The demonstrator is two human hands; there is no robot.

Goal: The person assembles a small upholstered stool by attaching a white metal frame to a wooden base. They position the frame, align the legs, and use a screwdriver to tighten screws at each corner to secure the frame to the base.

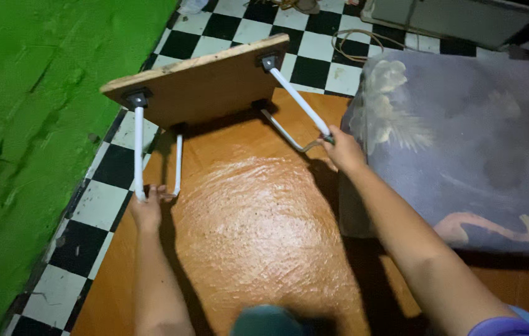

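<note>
A small wooden folding table is tipped on its side on the orange floor mat, with its white metal legs pointing at the person. The left hand has its fingers shut around the end of the left leg. The right hand has its fingers shut around the right leg. A green wall stands on the left, and a grey patterned mattress lies on the right.

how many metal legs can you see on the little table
2 U-shaped white legs: one at the left end, gripped by the left hand; one at the right end, gripped by the right hand.
</note>
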